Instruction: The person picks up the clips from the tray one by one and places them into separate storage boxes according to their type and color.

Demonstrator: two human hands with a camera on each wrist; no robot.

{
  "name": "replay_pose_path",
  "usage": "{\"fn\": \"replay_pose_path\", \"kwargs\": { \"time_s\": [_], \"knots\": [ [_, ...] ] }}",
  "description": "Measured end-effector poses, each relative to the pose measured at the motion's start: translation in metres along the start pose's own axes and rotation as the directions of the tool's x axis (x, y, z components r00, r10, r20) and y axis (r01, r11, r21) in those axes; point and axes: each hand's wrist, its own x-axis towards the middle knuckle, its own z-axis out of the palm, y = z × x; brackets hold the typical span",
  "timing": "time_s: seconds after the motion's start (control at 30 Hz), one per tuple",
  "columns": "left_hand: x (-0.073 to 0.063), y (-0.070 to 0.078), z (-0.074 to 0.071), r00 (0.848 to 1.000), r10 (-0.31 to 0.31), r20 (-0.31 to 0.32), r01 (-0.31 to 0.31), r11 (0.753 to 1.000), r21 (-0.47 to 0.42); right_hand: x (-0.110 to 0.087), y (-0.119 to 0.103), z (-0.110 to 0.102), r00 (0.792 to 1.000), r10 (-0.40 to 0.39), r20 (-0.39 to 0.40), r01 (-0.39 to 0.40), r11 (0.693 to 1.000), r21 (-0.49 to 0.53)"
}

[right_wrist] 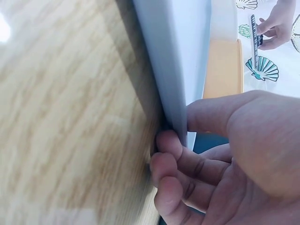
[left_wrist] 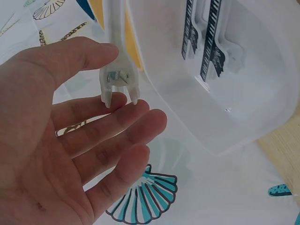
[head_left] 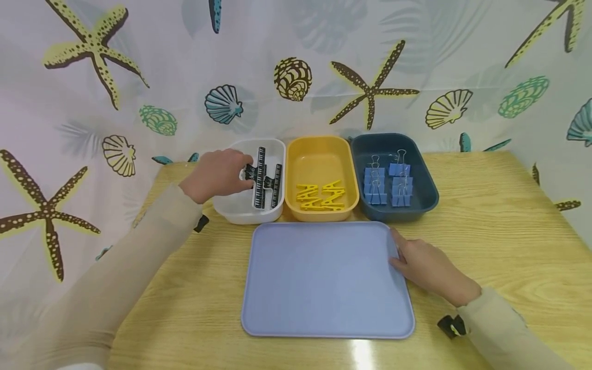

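Observation:
Over the white bin [head_left: 247,220], my left hand [head_left: 221,173] pinches a clip with a piano-key pattern [head_left: 260,174] between thumb and fingertips. Its pale underside and small metal spring [left_wrist: 114,75] show in the left wrist view. Two more piano-key clips [left_wrist: 212,42] lie in that bin. My right hand [head_left: 427,267] holds the right edge of a light blue-grey tray [head_left: 328,282]. In the right wrist view, the thumb [right_wrist: 213,112] is on the inner side of the tray's rim and the other fingers curl at its outer side.
Beside the white bin stand a yellow bin [head_left: 319,159] with several yellow clothespins [head_left: 330,198] and a dark blue bin [head_left: 423,198] with several blue binder clips [head_left: 375,185]. All three bins are behind the tray on a wooden table [head_left: 499,231], before a seashell-patterned cloth [head_left: 259,51].

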Motion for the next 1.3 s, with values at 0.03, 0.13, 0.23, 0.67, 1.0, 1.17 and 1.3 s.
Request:
{"fn": "replay_pose_path", "kwargs": {
  "time_s": [0.03,0.13,0.23,0.67,1.0,1.17,1.3],
  "knots": [
    [0.001,-0.001,0.001,1.0,-0.003,0.002,0.003,1.0,0.0,0.0,0.0,0.0,1.0,0.001,0.001,-0.001,1.0,0.0],
    [0.002,-0.006,0.004,1.0,-0.015,0.004,0.015,1.0,-0.005,0.0,0.0,0.0,1.0,0.003,0.006,-0.003,1.0,0.001],
    [0.003,-0.011,0.009,1.0,-0.024,0.008,0.024,1.0,0.011,0.0,0.0,0.0,1.0,0.004,0.009,-0.004,1.0,0.003],
    [0.006,-0.026,0.025,0.997,-0.076,0.031,0.075,0.996,0.039,0.0,0.001,0.001,1.0,-0.003,-0.013,0.003,1.0,0.003],
    [0.012,-0.033,0.036,0.993,-0.101,0.059,0.099,0.994,0.047,0.0,0.002,0.0,1.0,-0.008,-0.021,0.008,1.0,0.002],
    [0.017,-0.036,0.044,0.993,-0.104,0.056,0.101,0.993,0.055,-0.001,0.002,0.0,1.0,-0.008,-0.019,0.008,1.0,0.005],
    [0.02,-0.037,0.049,0.991,-0.109,0.073,0.106,0.993,0.047,-0.001,0.002,0.001,1.0,-0.011,-0.02,0.011,1.0,0.011]
  ]
}}
